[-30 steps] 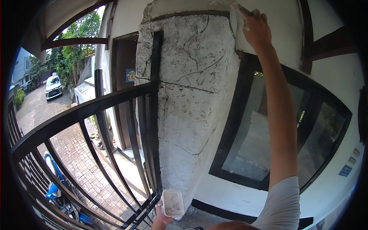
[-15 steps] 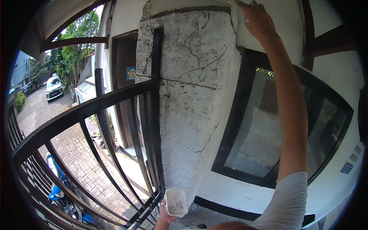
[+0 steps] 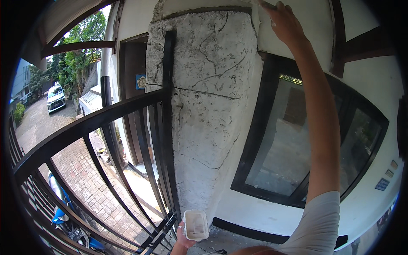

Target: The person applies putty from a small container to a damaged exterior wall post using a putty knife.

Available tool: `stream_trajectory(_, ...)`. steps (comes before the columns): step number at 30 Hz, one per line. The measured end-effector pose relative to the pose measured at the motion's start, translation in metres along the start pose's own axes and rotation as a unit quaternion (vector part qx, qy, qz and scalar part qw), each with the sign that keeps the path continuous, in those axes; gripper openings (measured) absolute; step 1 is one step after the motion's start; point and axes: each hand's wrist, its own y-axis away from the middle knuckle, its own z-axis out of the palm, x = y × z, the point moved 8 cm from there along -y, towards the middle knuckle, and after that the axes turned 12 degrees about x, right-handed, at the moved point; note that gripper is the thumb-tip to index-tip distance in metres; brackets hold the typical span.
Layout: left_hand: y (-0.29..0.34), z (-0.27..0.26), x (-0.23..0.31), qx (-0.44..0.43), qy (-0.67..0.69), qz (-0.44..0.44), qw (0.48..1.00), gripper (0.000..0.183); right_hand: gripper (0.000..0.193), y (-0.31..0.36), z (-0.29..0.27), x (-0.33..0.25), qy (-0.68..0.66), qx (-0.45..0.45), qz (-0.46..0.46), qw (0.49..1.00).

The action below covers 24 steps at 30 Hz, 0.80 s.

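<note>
My left hand (image 3: 183, 240) is wrapped round the side of a white rectangular plastic tub (image 3: 196, 225), low in front of the wall. Pale smears coat the inside of the tub. My right hand (image 3: 287, 23) is raised at the top edge, close to the upper right corner of a rough wall pillar (image 3: 208, 76). One finger points up to the left while the others are curled; whatever they hold is cut off by the frame. White specks mark the right hand. Dark cracks and stains run across the pillar's whitish surface.
A black metal railing (image 3: 93, 118) stands close on the left, with a post rising beside the pillar. To the right is a black-framed window (image 3: 276, 140). Beyond the railing are a blue motorbike (image 3: 61, 212), a paved lane (image 3: 76, 163) and a parked white car (image 3: 56, 98).
The view has shifted slightly, so the pillar, railing and window sit a little further left. My right hand stays raised, and my left hand still holds the tub.
</note>
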Motion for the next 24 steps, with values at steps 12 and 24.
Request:
stream_trajectory(12, 0.01, 0.013, 0.0, -0.045, 0.023, -0.042, 0.998, 0.062, 0.082, 0.047, -0.005, -0.011, -0.031, -0.003, -0.031, 0.999)
stream_trajectory(24, -0.008, -0.002, -0.012, -0.041, 0.052, -0.096, 0.993, 0.065, 0.081, 0.031, 0.016, -0.027, -0.064, -0.002, 0.016, 0.998)
